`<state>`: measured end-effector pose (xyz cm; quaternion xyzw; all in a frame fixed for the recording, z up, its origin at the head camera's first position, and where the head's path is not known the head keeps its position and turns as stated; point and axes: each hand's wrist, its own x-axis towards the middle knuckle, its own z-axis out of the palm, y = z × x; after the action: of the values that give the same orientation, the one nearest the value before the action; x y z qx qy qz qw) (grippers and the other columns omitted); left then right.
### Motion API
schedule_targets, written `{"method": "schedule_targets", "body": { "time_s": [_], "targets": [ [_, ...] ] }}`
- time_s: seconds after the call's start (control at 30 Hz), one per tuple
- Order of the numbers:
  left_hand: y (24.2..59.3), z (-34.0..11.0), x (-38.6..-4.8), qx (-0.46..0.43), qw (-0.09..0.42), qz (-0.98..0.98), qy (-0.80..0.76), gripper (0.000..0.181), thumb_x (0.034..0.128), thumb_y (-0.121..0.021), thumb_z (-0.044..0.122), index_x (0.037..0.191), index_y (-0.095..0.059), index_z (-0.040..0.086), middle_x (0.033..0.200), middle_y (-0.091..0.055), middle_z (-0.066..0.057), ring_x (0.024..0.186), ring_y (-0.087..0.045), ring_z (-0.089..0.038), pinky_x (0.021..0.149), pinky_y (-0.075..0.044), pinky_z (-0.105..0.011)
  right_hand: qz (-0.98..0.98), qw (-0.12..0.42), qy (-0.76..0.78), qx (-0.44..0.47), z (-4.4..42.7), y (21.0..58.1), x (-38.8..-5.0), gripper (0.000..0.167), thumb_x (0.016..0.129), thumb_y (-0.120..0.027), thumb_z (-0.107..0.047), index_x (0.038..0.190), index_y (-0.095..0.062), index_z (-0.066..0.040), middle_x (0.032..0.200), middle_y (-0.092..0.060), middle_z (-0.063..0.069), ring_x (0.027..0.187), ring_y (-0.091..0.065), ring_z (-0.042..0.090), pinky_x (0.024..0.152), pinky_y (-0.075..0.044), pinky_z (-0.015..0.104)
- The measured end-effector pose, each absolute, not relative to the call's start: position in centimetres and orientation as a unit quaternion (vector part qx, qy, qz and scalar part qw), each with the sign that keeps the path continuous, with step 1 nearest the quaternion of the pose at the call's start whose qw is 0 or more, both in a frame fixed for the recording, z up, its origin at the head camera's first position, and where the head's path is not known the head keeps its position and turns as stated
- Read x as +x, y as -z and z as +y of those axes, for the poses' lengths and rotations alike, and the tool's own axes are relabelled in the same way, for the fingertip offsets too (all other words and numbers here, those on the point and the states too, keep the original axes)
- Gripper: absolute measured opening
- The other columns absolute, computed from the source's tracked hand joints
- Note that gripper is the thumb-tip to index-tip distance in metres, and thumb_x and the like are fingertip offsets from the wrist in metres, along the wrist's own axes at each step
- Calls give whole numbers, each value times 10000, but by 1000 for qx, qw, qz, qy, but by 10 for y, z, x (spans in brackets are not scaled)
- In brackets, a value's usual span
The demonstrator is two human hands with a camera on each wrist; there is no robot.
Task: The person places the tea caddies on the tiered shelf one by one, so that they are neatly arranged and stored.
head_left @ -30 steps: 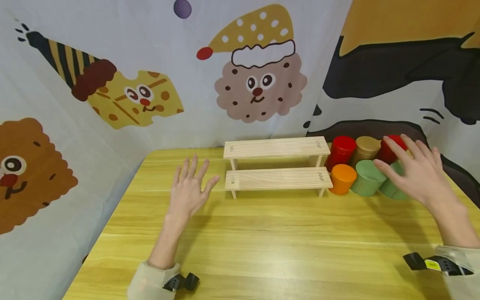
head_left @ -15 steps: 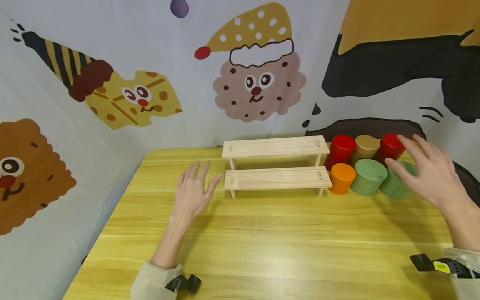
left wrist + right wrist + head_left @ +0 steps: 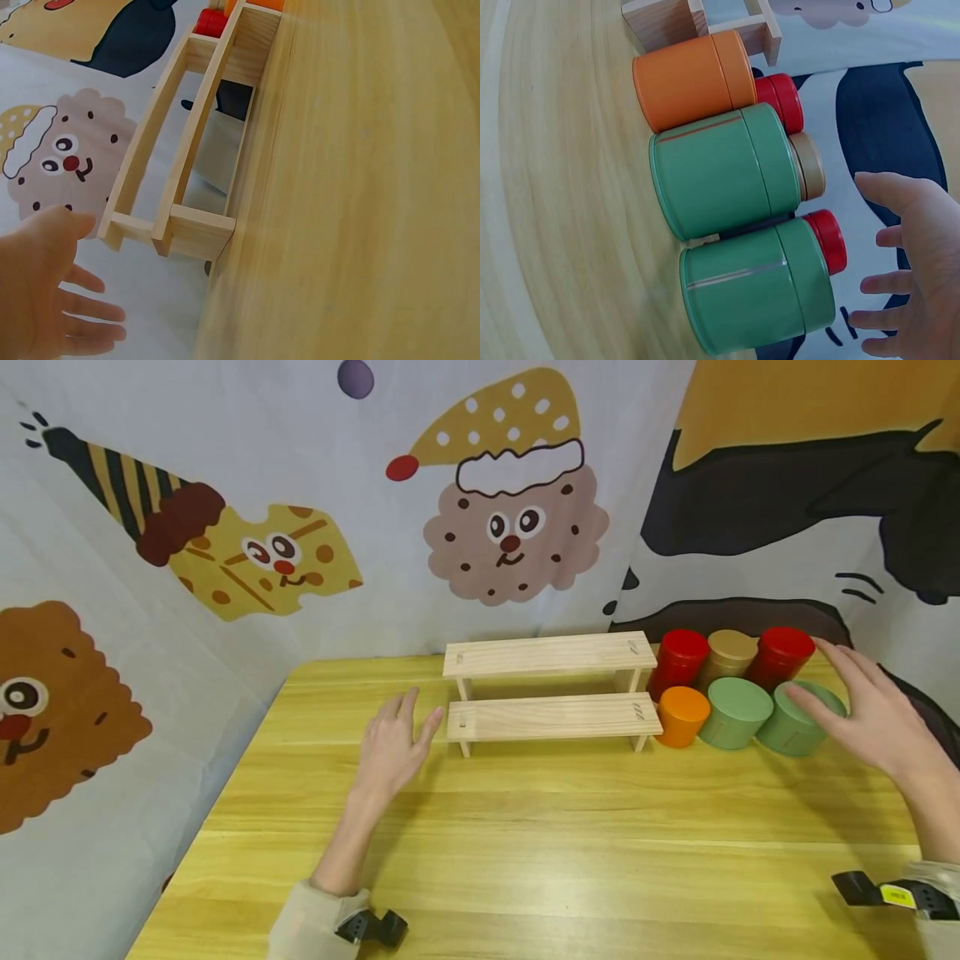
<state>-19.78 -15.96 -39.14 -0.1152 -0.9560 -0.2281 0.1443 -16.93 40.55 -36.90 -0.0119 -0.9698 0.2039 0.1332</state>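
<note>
- Pale sleeves [image 3: 315, 920] frame the near edge of the scene, with a black device [image 3: 371, 928] strapped at the left wrist and another [image 3: 892, 893], bearing a yellow label, at the right.
- A wood-grain desk [image 3: 570, 852] stretches from the foreground to the far backdrop.
- At left, a person's left hand [image 3: 390, 752] hangs wide, fingers extended and thumb held apart, just left of the wooden stand.
- At right, the right hand [image 3: 873, 718] is likewise wide, thumb and fingers parted beside the rightmost tins; the right wrist view shows a gap between hand and tins.
- Three tins form the near row at the right: an orange tin [image 3: 682, 717] by the stand's right end, a green tin [image 3: 735, 714] in the middle and a second green tin [image 3: 797, 725] nearest the right hand.
- The two-step wooden stand [image 3: 555, 717] occupies the far centre, its lower step nearer, its higher step behind.
- Behind the near tins stand a red tin [image 3: 678, 660], a gold tin [image 3: 729, 656] and another red tin [image 3: 780, 656], left to right.
- Farthest back, a pale backdrop [image 3: 390, 602] carries a cartoon cheese [image 3: 270, 560] at left and a capped cookie [image 3: 517, 543] at centre.
</note>
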Motion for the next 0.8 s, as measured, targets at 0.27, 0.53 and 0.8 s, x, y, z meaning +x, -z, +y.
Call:
{"method": "schedule_targets", "body": {
  "time_s": [0.27, 0.53, 0.8],
  "targets": [
    [394, -155, -199, -105, 111, -952, 264, 736, 1063, -423, 532, 1491, -403, -66, 1393, -512, -330, 1286, -496, -481, 1085, -384, -583, -969, 88, -229, -13, 418, 377, -172, 945, 993, -583, -455, 1613, -8, -32, 1570, -92, 402, 1335, -186, 667, 951, -189, 841],
    [397, -149, -201, -103, 74, -937, 325, 749, 1060, -415, 547, 1495, -396, -63, 1312, -584, -277, 1173, -580, -432, 978, -484, -557, -960, 77, -268, 8, 425, 386, -174, 986, 968, -662, -396, 1628, 4, -91, 1582, -86, 390, 1261, -251, 692, 901, -236, 842],
    [401, -144, -204, -107, 55, -929, 350, 749, 1067, -402, 540, 1475, -408, -87, 1112, -649, -177, 962, -625, -297, 801, -542, -451, -954, 67, -291, 30, 430, 393, -174, 1037, 939, -720, -323, 1612, 11, -25, 1548, -112, 432, 1266, -232, 704, 946, -215, 834]
  ]
}}
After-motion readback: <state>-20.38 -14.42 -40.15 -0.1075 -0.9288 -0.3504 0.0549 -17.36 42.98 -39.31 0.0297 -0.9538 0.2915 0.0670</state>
